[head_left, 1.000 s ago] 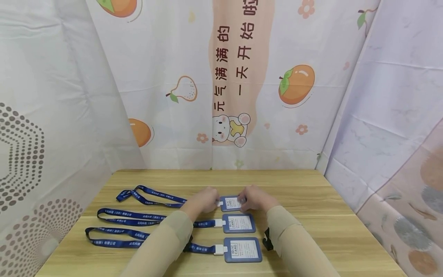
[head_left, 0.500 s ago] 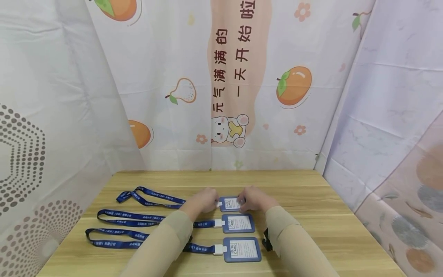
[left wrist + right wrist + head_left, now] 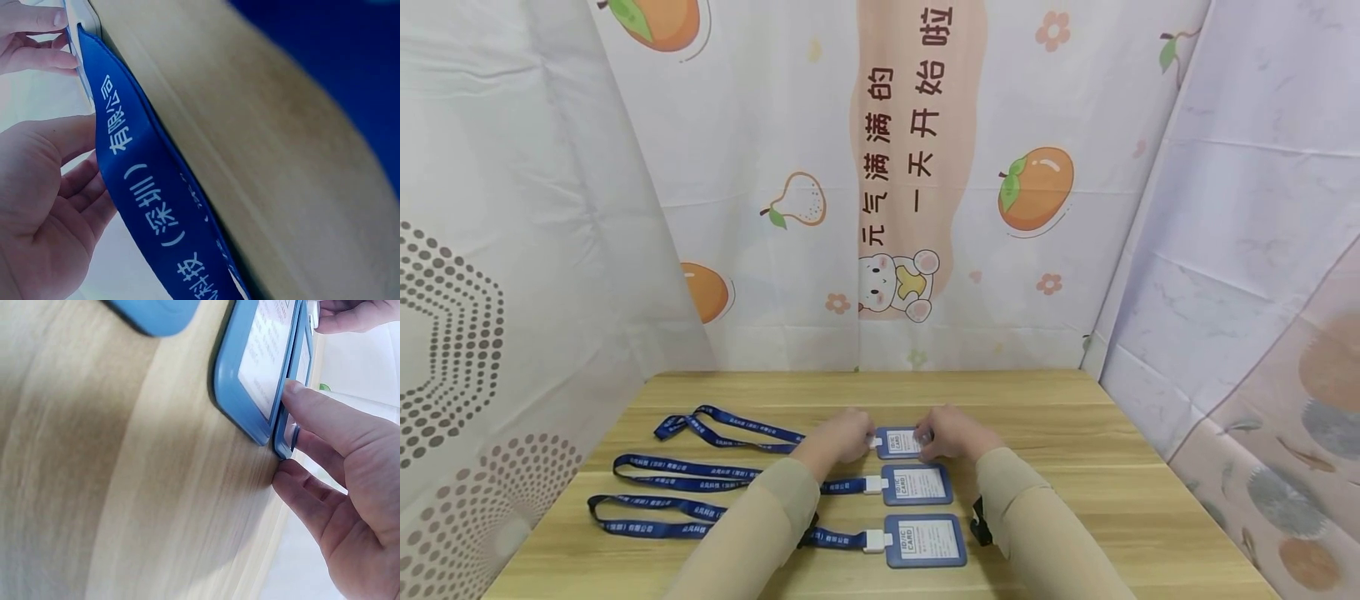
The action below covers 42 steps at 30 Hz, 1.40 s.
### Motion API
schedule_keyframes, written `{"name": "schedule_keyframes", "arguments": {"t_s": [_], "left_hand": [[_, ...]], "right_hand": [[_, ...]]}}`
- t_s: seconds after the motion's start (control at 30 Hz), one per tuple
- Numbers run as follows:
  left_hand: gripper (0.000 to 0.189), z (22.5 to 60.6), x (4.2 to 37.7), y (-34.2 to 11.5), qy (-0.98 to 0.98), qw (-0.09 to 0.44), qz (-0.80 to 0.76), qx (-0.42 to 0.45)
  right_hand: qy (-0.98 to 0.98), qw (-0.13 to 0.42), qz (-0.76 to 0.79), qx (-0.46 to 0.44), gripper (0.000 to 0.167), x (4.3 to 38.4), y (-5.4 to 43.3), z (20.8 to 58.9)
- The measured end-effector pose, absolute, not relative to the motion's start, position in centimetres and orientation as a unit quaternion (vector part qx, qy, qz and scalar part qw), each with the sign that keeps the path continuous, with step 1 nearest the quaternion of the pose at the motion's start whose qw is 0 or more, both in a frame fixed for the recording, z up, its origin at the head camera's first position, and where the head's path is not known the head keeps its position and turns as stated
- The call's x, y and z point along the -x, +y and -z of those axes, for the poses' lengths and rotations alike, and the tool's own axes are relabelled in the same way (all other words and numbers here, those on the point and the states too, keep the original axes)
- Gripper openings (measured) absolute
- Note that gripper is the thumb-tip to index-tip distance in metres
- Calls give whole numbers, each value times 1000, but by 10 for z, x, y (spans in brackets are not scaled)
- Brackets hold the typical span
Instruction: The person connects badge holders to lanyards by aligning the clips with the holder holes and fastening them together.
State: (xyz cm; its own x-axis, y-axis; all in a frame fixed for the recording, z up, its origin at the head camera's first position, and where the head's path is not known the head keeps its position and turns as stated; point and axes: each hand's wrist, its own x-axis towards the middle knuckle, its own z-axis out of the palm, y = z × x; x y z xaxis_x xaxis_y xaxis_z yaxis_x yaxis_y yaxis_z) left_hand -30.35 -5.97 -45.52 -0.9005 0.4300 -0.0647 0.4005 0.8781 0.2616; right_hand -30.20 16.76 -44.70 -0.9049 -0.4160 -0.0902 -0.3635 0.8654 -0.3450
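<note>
Three blue lanyards with ID card holders lie side by side on the wooden table. At the far card holder (image 3: 898,443), my right hand (image 3: 951,432) pinches the right end, its thumb (image 3: 297,394) on the face and fingers at the edge. My left hand (image 3: 850,435) holds the far lanyard (image 3: 752,427) beside its white clip; the fingertips' exact grip is partly hidden. In the left wrist view, a printed blue strap (image 3: 150,200) passes in front of that hand. Nearer me are the middle card holder (image 3: 917,483) and the front card holder (image 3: 925,542), both face up.
The middle lanyard (image 3: 677,471) and front lanyard (image 3: 647,527) stretch left in loops, partly under my left sleeve (image 3: 752,525). White printed curtains (image 3: 790,283) hang behind and at both sides of the table (image 3: 1120,500).
</note>
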Motion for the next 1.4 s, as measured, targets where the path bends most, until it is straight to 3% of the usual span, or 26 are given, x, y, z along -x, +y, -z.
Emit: {"name": "schedule_keyframes", "arguments": {"t_s": [0.5, 0.97, 1.23, 1.4], "left_hand": [[22, 455, 303, -60, 969, 59, -129, -203], [29, 459, 305, -64, 964, 59, -147, -215], [36, 444, 298, -67, 958, 62, -185, -209], [39, 427, 289, -68, 952, 24, -202, -229]], "right_hand": [[959, 80, 168, 213, 33, 302, 169, 448], [953, 89, 186, 221, 21, 302, 171, 447], [951, 77, 208, 214, 34, 299, 174, 439], [951, 40, 225, 209, 36, 292, 176, 425]]}}
